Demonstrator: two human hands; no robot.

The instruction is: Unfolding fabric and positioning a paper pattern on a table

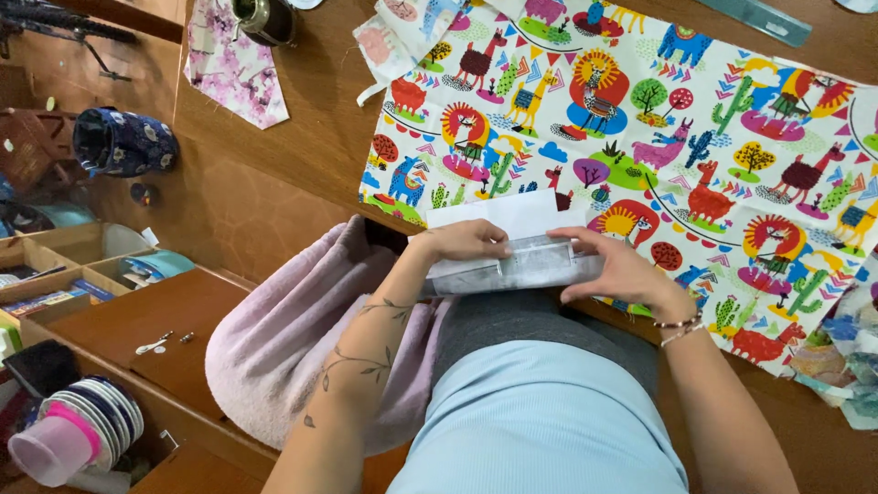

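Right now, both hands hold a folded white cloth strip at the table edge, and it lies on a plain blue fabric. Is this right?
Not quite. The head view shows the fabric is not plain blue: it is white with colourful llamas and cacti. The rest holds: left hand and right hand hold the white strip at the table edge.

Bright llama-and-cactus print fabric (695,119)

Flat white folded cloth strip (517,265) on llama-print fabric's (695,137) near edge.
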